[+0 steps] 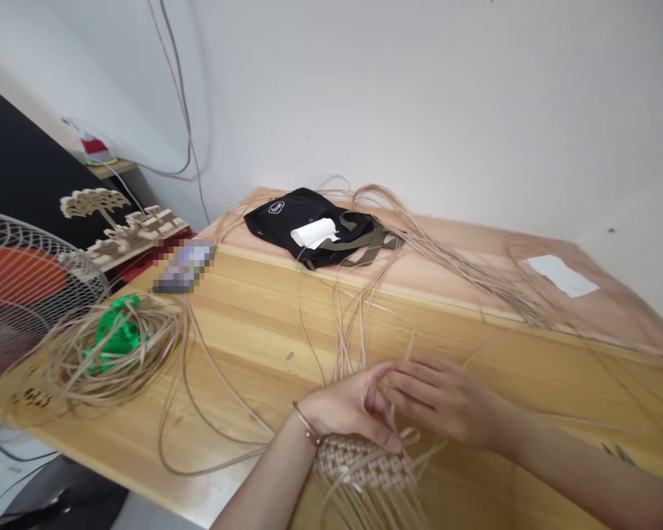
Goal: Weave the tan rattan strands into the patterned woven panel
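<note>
My left hand (349, 403), with a thin bracelet at the wrist, rests over a small woven piece (365, 465) of pale, flat cane-like strips at the front of the table. My right hand (445, 403) meets it from the right, fingers bent and overlapping the left fingertips. A pale strip (412, 344) pokes up just above the right fingers. Both hands are closed around strips at the upper edge of the weave; the exact pinch is partly hidden. Loose strip ends (387, 511) fan out below the woven piece, and others run away behind the left hand.
A coil of strips (160, 346) with green wrapping (116, 331) lies at left, near a fan (11, 294). Further back are a pixelated phone-like object (185, 266), a black bag (281, 221) and white paper (562, 275). Long strips (453, 258) cross the table; scissors-like tips (619, 453) show at right.
</note>
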